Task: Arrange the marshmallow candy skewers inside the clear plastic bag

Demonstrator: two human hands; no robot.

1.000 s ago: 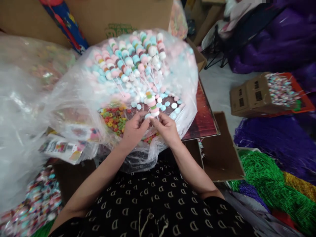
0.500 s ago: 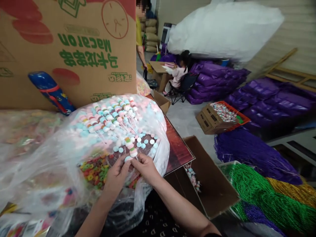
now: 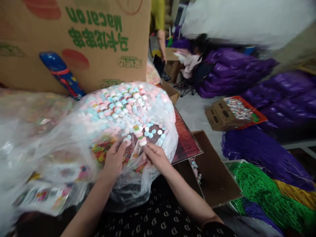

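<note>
A short candy skewer (image 3: 139,134), stacked with pink and white marshmallow pieces and green rings, stands tilted over the open bag. My right hand (image 3: 156,156) pinches it at its lower end; the fingers cover most of the stick. To the left, my left hand (image 3: 115,155) has thumb and fingers closed on a pink marshmallow piece (image 3: 126,142), apart from the skewer. Loose blue and white marshmallow discs (image 3: 153,131) lie just beyond my right hand. Colourful ring candies (image 3: 99,152) fill the bag beside my left hand. Finished-looking skewers (image 3: 123,102) lie in rows behind.
A large cardboard box (image 3: 98,65) stands at the back, with a blue case (image 3: 61,74) against it. An open carton (image 3: 214,171) sits below the table's right edge (image 3: 187,141). Bead strands (image 3: 261,184) are at right. Two people are farther back.
My left hand has drawn away from the skewer to the left, with a pink piece at its fingertips. My right hand keeps the skewer. The view has shifted.
</note>
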